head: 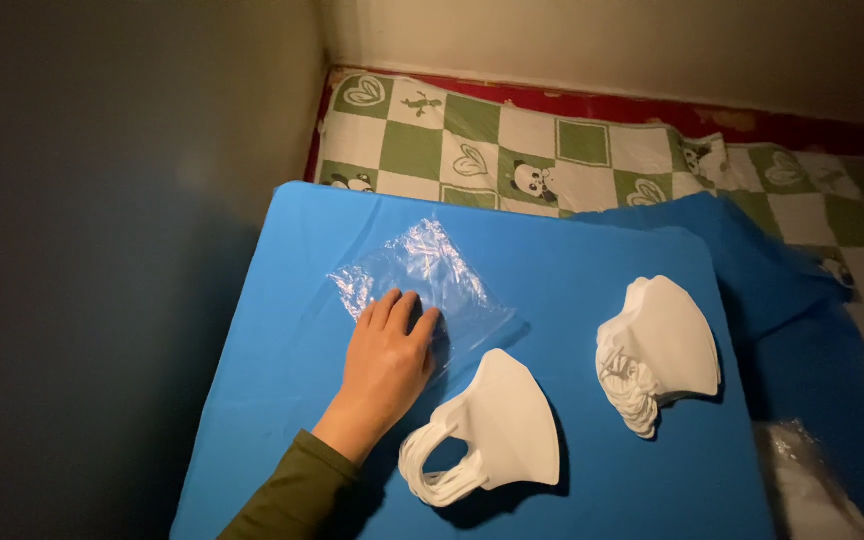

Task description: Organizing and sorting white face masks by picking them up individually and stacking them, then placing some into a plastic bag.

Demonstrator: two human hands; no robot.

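Note:
My left hand (386, 362) lies flat, fingers together, on the near edge of a clear plastic bag (422, 275) spread on a blue board (282, 330). The sleeve is olive green. Just right of the hand rests a small stack of folded white face masks (497, 425), ear loops toward me. A second, thicker stack of white masks (662, 350) sits farther right on the same board. My right hand is out of view.
A green-and-white checked blanket (552, 150) with panda prints lies beyond the board. Blue cloth (802, 330) drapes off to the right, with crumpled clear plastic (812, 480) at the lower right. A dark wall stands on the left.

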